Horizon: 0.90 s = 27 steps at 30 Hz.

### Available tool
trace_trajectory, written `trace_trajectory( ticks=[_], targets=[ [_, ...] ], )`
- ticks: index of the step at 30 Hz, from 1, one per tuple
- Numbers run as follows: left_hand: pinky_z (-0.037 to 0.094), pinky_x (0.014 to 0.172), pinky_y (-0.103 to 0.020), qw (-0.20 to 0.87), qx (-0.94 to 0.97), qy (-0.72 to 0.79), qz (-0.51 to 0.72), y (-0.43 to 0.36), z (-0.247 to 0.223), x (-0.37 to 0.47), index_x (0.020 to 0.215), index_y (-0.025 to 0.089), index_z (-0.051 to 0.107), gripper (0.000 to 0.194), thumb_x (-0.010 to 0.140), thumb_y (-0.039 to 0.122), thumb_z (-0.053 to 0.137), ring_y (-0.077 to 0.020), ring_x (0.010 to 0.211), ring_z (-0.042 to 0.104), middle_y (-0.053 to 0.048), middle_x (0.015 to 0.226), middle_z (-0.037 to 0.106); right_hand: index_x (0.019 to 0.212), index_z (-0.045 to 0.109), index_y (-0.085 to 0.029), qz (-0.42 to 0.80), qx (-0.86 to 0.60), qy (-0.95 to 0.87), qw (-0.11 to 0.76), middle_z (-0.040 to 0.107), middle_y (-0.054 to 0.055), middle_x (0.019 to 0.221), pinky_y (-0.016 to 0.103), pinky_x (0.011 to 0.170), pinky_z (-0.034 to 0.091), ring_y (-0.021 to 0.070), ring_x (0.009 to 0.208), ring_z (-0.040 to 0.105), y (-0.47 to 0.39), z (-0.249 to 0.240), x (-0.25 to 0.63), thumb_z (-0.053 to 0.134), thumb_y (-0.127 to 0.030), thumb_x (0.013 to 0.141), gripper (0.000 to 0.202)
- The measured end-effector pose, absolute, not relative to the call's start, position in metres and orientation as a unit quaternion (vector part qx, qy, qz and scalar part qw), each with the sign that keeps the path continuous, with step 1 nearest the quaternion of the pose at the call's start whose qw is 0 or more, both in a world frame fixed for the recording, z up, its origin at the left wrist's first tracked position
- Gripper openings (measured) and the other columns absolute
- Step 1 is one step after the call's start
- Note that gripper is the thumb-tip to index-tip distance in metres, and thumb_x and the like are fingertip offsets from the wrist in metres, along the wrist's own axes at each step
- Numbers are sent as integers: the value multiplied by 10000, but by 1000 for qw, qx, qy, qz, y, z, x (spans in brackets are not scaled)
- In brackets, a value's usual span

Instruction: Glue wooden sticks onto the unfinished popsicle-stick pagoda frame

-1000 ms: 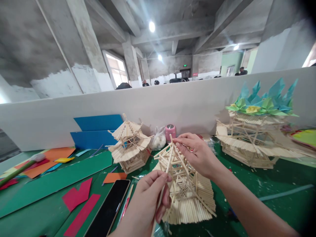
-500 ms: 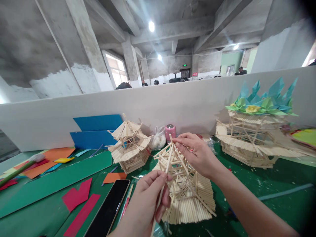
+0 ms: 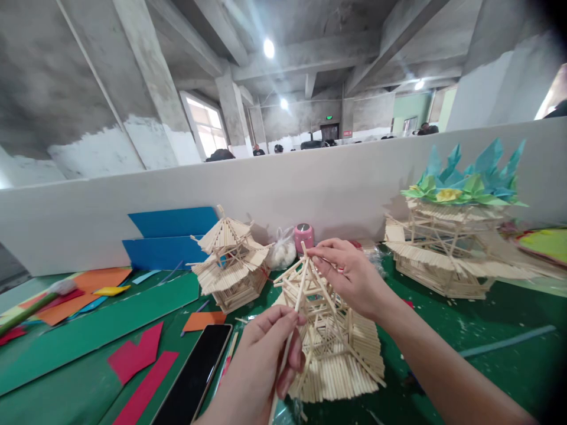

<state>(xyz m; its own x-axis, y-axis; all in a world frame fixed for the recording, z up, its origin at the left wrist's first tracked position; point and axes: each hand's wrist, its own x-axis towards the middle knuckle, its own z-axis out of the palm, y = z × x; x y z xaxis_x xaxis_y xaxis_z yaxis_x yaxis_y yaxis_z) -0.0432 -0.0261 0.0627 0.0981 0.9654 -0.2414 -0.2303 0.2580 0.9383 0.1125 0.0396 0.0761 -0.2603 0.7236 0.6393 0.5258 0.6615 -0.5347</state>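
Observation:
A half-covered pavilion model (image 3: 334, 369) made of thin wooden sticks stands in front of me, its upper frame rising to a point. My left hand (image 3: 272, 348) is closed around a long wooden stick (image 3: 302, 289) that slants up along the frame's near side to the peak. At the peak, my right hand (image 3: 348, 268) pinches the stick ends between thumb and fingertips. Exactly which sticks the right fingers press is partly hidden. Rows of sticks form the slanting lower roof beneath both hands.
A finished stick pavilion (image 3: 233, 260) stands behind to the left. At right is a larger stick model (image 3: 443, 265) topped with folded paper. A phone (image 3: 195, 375), red paper (image 3: 137, 348), blue boards (image 3: 170, 251) and a pink jar (image 3: 303, 236) lie around. A white partition (image 3: 266, 183) runs behind.
The view has shifted very slightly. Both hands keep the same grip on the sticks at the model's peak and near side.

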Motion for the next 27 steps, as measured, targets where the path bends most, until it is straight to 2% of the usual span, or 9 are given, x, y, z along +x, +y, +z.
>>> trace_trajectory(
  ticks=[3,27],
  targets=[
    [257,350,-158,635,385,476,471,-26,62,-44,642,153,563,202,736,331,558,8,206,256,73,323,462,1002,641,-219,106,-398,-787,460,600,53,974,363,810,433,181,905,525,40,76,112,460,-229,849,237],
    [319,388,-159,628,390,476,476,-29,67,-42,632,153,564,202,746,320,560,12,226,262,76,342,460,1003,641,-221,106,-396,-786,462,600,50,973,352,807,436,172,900,526,40,75,112,462,-217,847,238]
  ],
)
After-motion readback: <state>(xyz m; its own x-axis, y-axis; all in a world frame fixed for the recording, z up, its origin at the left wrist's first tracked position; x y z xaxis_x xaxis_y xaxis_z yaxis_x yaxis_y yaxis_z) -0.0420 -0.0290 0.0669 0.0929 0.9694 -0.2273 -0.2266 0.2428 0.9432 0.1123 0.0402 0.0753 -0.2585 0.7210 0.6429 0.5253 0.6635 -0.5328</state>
